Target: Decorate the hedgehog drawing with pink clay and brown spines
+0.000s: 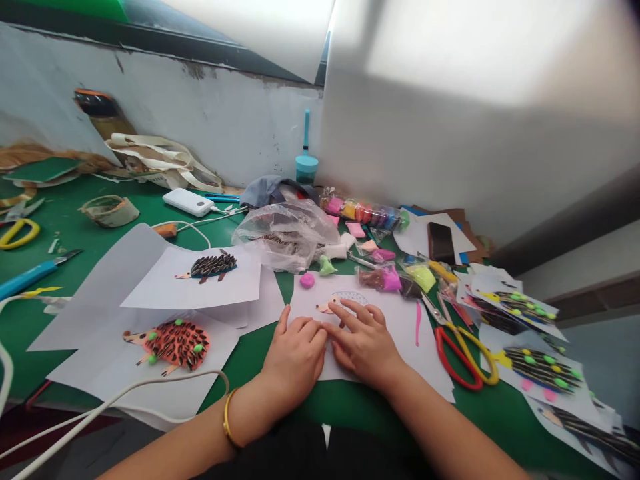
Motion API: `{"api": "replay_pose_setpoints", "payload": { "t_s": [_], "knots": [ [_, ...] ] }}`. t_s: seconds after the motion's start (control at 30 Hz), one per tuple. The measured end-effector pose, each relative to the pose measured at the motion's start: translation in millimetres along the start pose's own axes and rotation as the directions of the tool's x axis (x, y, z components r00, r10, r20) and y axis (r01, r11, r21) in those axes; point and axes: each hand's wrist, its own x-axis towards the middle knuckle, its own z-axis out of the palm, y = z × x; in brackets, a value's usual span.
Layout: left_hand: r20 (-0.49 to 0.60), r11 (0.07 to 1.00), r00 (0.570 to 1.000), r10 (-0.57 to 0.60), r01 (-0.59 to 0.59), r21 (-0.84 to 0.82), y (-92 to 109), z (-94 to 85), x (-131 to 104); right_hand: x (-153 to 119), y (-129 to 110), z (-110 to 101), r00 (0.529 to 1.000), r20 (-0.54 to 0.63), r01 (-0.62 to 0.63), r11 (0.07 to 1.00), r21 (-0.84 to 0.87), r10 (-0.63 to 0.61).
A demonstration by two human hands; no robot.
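A white sheet (405,340) lies in front of me with a small hedgehog picture (330,305), its face pink and its back outlined in blue. My left hand (299,353) is at the sheet's left part, fingers curled together near the fingertips of my right hand; anything between them is too small to make out. Over the lower part of the picture, my right hand (365,340) has its fingers spread, partly hiding the hedgehog. A pink clay ball (307,280) and a green clay piece (327,266) sit at the sheet's top edge.
Red-handled scissors (457,360) and yellow-handled scissors (483,357) lie right of the sheet, beside finished hedgehog pictures (543,369). Clay packets (385,277) and a plastic bag (285,233) are behind. At left are more hedgehog sheets (175,343), a white cable (120,393) and a power bank (187,202).
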Motion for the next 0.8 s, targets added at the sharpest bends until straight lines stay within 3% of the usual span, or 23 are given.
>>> {"api": "replay_pose_setpoints", "payload": {
  "t_s": [0.17,0.33,0.47,0.63,0.8],
  "knots": [
    [0.003,1.000,1.000,-0.001,0.001,-0.001,0.0,-0.4,0.3,0.3,0.2,-0.4,0.998,-0.007,-0.067,0.997,-0.029,0.067],
    [-0.002,1.000,1.000,-0.001,0.001,-0.010,-0.1,-0.1,-0.4,-0.9,0.0,-2.1,1.000,0.019,0.009,1.000,0.001,-0.009],
    [-0.004,1.000,1.000,-0.001,0.001,0.001,-0.2,0.5,-0.5,-1.4,1.3,-1.8,0.999,-0.002,-0.035,0.999,-0.041,0.035],
    [-0.014,1.000,1.000,-0.002,0.002,-0.007,-0.5,1.6,-0.7,-2.2,1.6,-1.6,0.998,-0.003,0.058,0.997,-0.045,-0.058],
    [-0.002,1.000,1.000,0.000,0.000,-0.006,-0.5,0.0,-0.3,-1.1,2.2,-0.1,0.998,-0.054,-0.038,0.996,-0.080,0.034]
  ]
}}
